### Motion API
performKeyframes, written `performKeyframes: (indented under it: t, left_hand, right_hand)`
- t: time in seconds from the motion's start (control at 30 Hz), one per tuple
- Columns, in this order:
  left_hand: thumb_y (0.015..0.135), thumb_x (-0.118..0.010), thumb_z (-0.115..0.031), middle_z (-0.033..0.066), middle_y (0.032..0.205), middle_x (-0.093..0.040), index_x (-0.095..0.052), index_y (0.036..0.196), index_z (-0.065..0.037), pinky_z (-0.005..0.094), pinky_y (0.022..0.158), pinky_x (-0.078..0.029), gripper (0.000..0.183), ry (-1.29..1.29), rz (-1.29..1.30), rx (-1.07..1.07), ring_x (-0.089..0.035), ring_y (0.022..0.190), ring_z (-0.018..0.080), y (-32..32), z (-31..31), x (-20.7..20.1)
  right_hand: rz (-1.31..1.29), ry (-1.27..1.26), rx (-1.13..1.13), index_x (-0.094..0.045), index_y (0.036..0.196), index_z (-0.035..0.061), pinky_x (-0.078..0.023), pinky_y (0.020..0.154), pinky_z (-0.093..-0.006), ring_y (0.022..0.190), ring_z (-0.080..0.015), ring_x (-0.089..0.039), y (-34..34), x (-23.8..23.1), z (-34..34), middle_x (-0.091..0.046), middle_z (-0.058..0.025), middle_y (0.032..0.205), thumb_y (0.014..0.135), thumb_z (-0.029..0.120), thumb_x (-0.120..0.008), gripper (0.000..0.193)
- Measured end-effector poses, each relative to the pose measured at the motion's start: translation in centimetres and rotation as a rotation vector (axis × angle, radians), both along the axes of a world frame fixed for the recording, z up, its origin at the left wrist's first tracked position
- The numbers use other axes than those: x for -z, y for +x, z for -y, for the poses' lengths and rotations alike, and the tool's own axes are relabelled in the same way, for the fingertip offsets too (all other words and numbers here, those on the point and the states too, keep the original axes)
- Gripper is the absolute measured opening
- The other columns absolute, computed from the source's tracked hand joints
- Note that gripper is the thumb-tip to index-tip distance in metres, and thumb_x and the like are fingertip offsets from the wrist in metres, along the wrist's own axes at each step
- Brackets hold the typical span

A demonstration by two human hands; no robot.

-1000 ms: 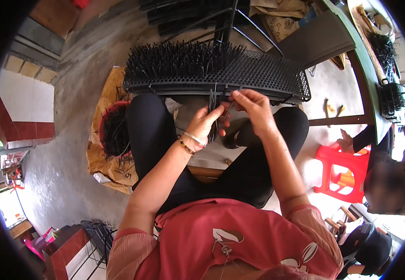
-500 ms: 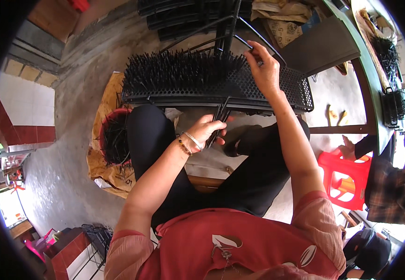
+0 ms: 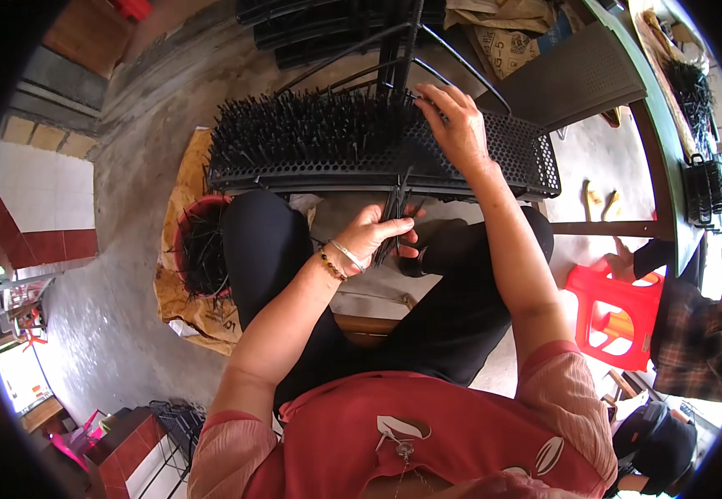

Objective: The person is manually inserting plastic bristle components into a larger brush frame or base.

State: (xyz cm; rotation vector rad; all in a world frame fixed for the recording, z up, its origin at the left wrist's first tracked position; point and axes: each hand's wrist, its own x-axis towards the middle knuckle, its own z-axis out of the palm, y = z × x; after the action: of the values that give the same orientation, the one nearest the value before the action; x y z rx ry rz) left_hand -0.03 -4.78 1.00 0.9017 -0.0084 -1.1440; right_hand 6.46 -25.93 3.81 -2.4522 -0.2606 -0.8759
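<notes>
A perforated black tray [image 3: 515, 158] lies across in front of my knees. Thin black sticks [image 3: 303, 125] stand upright in its holes, packed over the left and middle part; bare holes show on the right. My left hand [image 3: 375, 233] is closed around a loose bundle of similar thin black sticks [image 3: 396, 212], just below the tray's near edge. Over the tray, my right hand [image 3: 456, 125] has its fingers curled together at the right end of the standing sticks, by the far edge. Whatever its fingertips pinch is too small to make out.
Left of my knee, a red basin [image 3: 182, 249] of black sticks rests on brown paper [image 3: 174, 303]. A black metal frame [image 3: 460, 62] rises behind the tray. To the right are a grey panel [image 3: 569, 83], a green-topped table [image 3: 687, 241], a red stool [image 3: 610, 312] and another person's plaid clothing [image 3: 697, 345].
My right hand has moved a little left and its fingers have drawn in towards the standing sticks. My left hand keeps its bundle, shifted slightly right.
</notes>
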Motion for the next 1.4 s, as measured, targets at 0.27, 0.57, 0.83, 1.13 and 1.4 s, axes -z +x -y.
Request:
performKeyframes:
  t: [0.27,0.57,0.83,1.13,1.4]
  left_hand:
    - [0.089,-0.060,-0.013,0.0041,0.092,-0.061,-0.058,0.111,-0.003,0.0325,0.071,-0.056,0.024,-0.014,-0.016,-0.070,-0.061,0.081,0.0134,0.2,-0.3,0.1]
    - [0.088,-0.063,-0.015,0.0009,0.092,-0.061,-0.060,0.104,-0.006,0.0305,0.071,-0.055,0.019,-0.009,-0.002,-0.147,-0.062,0.082,0.0131,0.1,-0.2,0.3]
    - [0.089,-0.062,-0.019,0.0012,0.094,-0.061,-0.059,0.107,-0.009,0.0316,0.075,-0.054,0.021,-0.044,0.024,-0.194,-0.062,0.086,0.0146,0.3,-0.1,0.4]
    - [0.091,-0.057,-0.019,0.0013,0.093,-0.060,-0.059,0.108,-0.008,0.0341,0.073,-0.055,0.021,0.001,-0.076,-0.234,-0.060,0.088,0.0136,-0.1,0.3,-0.4]
    - [0.091,-0.053,-0.018,-0.0013,0.075,-0.053,-0.059,0.112,-0.002,0.0289,0.067,-0.054,0.027,-0.015,-0.050,-0.058,-0.054,0.072,0.0073,-0.1,0.3,0.5]
  right_hand:
    - [0.000,0.129,0.082,-0.067,0.097,0.0037,-0.049,0.066,-0.0354,0.075,-0.0306,-0.062,-0.6,0.2,-1.0,-0.062,-0.0114,0.084,0.082,0.010,-0.066,0.016]
    - [-0.050,0.161,0.075,-0.068,0.095,0.0020,-0.047,0.059,-0.0283,0.066,-0.0208,-0.061,-0.8,-0.2,-0.6,-0.060,-0.0116,0.080,0.083,0.012,-0.067,0.016]
    - [-0.951,0.658,-0.474,-0.068,0.098,-0.0012,-0.049,0.064,-0.0214,0.070,-0.0074,-0.059,-5.0,-1.9,-0.9,-0.067,-0.0046,0.080,0.086,0.020,-0.067,0.024]
    - [-0.562,0.880,-0.195,-0.065,0.098,-0.0038,-0.049,0.064,-0.0229,0.070,-0.0099,-0.060,-4.1,-3.3,1.0,-0.066,-0.0064,0.081,0.089,0.016,-0.063,0.022]
    - [-0.202,0.555,-0.014,-0.064,0.100,-0.0035,-0.051,0.070,-0.0229,0.076,-0.0111,-0.064,-2.0,-1.3,0.7,-0.066,-0.0068,0.085,0.088,0.009,-0.061,0.017]
